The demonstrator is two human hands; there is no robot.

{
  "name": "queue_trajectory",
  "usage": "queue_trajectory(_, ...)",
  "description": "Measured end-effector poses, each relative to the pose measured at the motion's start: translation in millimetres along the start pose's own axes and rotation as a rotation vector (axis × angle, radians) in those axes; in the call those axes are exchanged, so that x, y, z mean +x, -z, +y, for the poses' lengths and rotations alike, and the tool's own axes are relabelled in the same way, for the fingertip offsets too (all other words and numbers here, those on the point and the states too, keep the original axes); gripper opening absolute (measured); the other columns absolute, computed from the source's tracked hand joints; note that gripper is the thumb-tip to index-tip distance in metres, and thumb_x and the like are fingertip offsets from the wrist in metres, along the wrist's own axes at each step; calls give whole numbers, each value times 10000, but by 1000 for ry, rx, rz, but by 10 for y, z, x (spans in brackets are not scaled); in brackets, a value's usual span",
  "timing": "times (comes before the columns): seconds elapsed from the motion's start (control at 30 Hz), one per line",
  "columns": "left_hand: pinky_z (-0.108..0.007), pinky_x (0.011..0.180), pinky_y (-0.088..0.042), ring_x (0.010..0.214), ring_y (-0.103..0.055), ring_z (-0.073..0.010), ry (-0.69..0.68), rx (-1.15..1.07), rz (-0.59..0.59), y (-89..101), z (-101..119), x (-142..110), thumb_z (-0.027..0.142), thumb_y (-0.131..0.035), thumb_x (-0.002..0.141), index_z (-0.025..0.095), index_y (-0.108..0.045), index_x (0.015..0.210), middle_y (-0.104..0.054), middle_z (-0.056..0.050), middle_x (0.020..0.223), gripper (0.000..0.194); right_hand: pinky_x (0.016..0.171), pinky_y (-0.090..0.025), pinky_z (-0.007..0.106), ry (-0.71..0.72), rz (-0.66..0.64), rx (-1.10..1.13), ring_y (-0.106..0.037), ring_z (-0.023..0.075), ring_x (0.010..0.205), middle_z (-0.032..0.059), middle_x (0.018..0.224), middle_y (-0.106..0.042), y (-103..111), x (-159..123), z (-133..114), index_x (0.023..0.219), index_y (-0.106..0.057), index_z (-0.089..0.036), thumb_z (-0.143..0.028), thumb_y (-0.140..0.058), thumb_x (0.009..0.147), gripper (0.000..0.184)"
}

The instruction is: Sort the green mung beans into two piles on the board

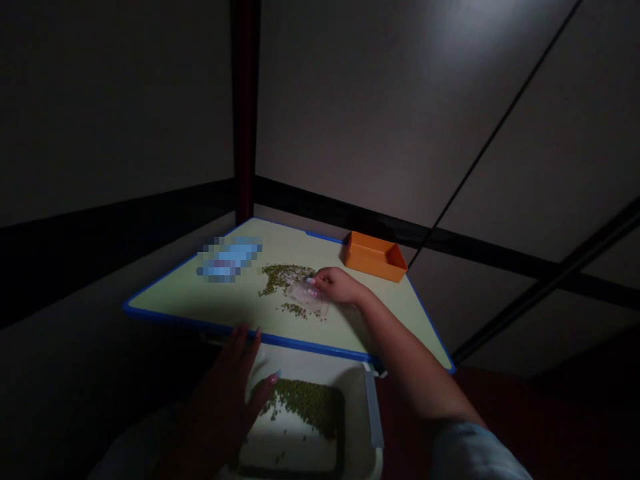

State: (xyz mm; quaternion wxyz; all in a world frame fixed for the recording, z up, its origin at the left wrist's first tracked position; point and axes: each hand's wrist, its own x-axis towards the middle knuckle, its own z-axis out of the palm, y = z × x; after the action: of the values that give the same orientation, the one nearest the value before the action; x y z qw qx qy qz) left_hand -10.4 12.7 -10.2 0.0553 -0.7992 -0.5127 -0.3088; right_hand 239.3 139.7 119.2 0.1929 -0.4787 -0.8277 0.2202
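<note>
My right hand (pixel 337 285) is closed on a clear plastic piece (pixel 304 293) with pink marks, held low over the tabletop. Its exact kind is hard to make out. Small green beans (pixel 280 277) lie spread around and left of it. In deep shadow, my left hand (pixel 235 373) has its fingers apart, over the left side of a white plastic bin (pixel 357 387). Its fingertips come near the table's front edge and its thumb reaches over the bin's inside. More green beans (pixel 310 403) lie in the bin, heaped toward the far right.
The pale tabletop (pixel 185 293) has a raised blue rim (pixel 310 344). An orange open box (pixel 376 257) stands at the back right corner. A blurred-out blue item (pixel 230 259) lies on the left. Grey wall panels (pixel 340 113) rise close behind the table.
</note>
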Motion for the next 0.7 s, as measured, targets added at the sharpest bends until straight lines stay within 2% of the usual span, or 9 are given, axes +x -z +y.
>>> queue_trajectory(0.17, -473, 1016, -443, 1370, -344, -331, -50, 24, 33, -22, -25, -3, 496, -481, 827, 170, -272, 1441, -261, -184, 1540, 726, 523, -260, 223, 37, -13, 31, -340, 80, 520, -43, 538, -406, -148, 39, 123, 584, -460, -159, -298, -443, 900, 346)
queue_trajectory(0.27, -457, 1003, -455, 1365, -357, -327, -73, 41, 64, 1, -13, -6, 475, -483, 827, 184, -239, 1455, -242, -171, 1550, 734, 571, -304, 223, 135, 24, -4, -383, 94, 574, -29, 567, -415, -187, 18, 171, 560, -433, -165, -240, -462, 886, 335)
queue_trajectory(0.43, -485, 963, -468, 1371, -316, -398, -141, 125, 21, 116, 77, 10, 511, -517, 797, 160, -282, 1442, -143, -231, 1559, 771, 641, -354, 238, 257, 72, -7, -420, 115, 622, -14, 591, -415, -208, 5, 200, 548, -436, -172, -208, -462, 883, 338)
queue_trajectory(0.7, -493, 895, -499, 1345, -350, -429, -167, 150, 39, 153, 138, 0, 501, -531, 773, 183, -260, 1449, -120, -259, 1556, 795, 720, -372, 278, 344, 75, -55, -425, 130, 634, -3, 597, -437, -240, -29, 195, 565, -472, -177, -373, -441, 930, 416)
